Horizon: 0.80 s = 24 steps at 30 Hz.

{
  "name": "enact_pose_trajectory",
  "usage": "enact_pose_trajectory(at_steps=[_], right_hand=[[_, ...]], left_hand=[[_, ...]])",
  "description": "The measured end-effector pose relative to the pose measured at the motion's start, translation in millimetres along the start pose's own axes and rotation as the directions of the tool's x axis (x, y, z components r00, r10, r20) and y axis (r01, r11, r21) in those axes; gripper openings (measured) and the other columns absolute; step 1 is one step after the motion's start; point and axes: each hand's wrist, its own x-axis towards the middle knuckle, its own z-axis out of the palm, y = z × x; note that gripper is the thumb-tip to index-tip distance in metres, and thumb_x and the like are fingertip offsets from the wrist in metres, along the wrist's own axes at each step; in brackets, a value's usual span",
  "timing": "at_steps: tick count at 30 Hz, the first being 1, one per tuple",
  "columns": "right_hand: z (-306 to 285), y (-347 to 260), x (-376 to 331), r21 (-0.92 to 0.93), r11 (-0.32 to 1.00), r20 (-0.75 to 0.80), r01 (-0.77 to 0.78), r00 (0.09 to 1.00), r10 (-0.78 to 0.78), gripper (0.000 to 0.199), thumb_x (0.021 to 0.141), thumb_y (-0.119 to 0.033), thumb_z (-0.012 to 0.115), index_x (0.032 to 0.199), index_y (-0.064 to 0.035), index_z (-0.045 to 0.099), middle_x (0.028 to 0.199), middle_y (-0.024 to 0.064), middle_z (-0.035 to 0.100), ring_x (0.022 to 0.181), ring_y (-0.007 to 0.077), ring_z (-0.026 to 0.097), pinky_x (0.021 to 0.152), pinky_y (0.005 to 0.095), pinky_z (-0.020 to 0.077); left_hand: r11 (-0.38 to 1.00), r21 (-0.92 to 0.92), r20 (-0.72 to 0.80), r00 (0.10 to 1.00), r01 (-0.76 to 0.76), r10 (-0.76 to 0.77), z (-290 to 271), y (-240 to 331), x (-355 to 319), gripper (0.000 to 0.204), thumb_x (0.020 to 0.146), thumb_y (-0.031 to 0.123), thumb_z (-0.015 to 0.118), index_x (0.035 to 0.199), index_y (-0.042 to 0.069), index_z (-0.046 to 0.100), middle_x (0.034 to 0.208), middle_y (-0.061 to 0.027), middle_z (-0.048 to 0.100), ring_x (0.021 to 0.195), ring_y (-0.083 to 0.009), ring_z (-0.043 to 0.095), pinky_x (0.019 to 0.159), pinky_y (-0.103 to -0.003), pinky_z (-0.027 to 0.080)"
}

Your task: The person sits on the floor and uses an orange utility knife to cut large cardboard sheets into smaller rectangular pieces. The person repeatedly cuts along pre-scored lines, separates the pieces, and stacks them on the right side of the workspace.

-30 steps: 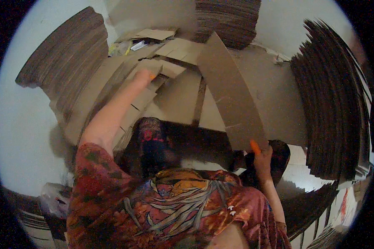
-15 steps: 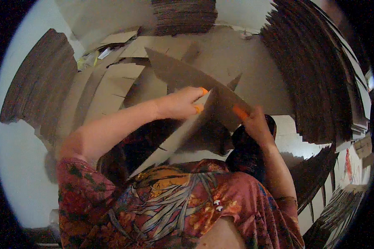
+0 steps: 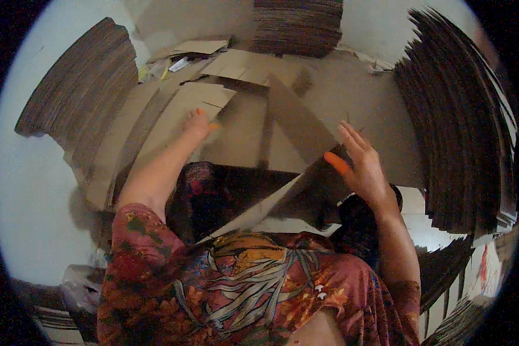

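Note:
My left hand (image 3: 197,124), with orange finger covers on two fingertips, is over a light brown slotted cardboard sheet (image 3: 181,109) on the left. Its two covered fingertips stand apart, and nothing shows between them. My right hand (image 3: 360,164) has its fingers stretched out beside crossed cardboard strips in the middle; an orange cover sits on its thumb. One strip (image 3: 300,118) slants from the upper middle down toward this hand. Another, darker strip (image 3: 308,187) runs from near the right thumb down toward my lap. Whether the right hand touches them is unclear.
Tall stacks of dark cardboard stand at the left (image 3: 81,81), at the back (image 3: 297,26) and at the right (image 3: 452,132). More flat cardboard sheets (image 3: 242,66) lie behind the left hand. A clear plastic bag (image 3: 82,288) is at the lower left.
My left hand has left the cardboard strips in the middle and moved left over the slotted sheet. My right hand has let go of its strip and spread its fingers. The view has shifted.

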Motion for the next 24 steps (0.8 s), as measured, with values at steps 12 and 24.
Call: enact_pose_trajectory(at_steps=[12, 24], right_hand=[[22.7, 29.1, 7.0, 0.114, 0.926, 0.166, -0.36, 0.926, 0.339, 0.015, 0.079, -0.011, 0.058, 0.089, 0.0007, 0.059, 0.076, 0.0212, 0.06, 0.066, 0.0357, 0.059, 0.06, 0.0373, 0.0455], [-10.7, -11.6, -9.6, 0.18, 0.949, -0.06, -0.259, 0.96, 0.273, 0.01, 0.079, -0.006, 0.056, 0.086, 0.0002, 0.057, 0.069, 0.0224, 0.056, 0.062, 0.0355, 0.057, 0.055, 0.0393, 0.0428]], left_hand=[[0.864, -0.48, 0.365, 0.93, 0.154, 0.037, -45.8, -21.5, 56.5, 0.021, 0.082, 0.02, 0.055, 0.089, 0.001, 0.06, 0.074, -0.0143, 0.061, 0.055, -0.0236, 0.06, 0.047, -0.033, 0.048], [0.688, -0.725, 0.522, 0.629, -0.03, 0.577, -223.0, 169.4, -51.7, 0.037, 0.084, 0.027, 0.053, 0.111, 0.002, 0.053, 0.082, -0.0086, 0.059, 0.06, -0.014, 0.058, 0.049, -0.027, 0.049]])
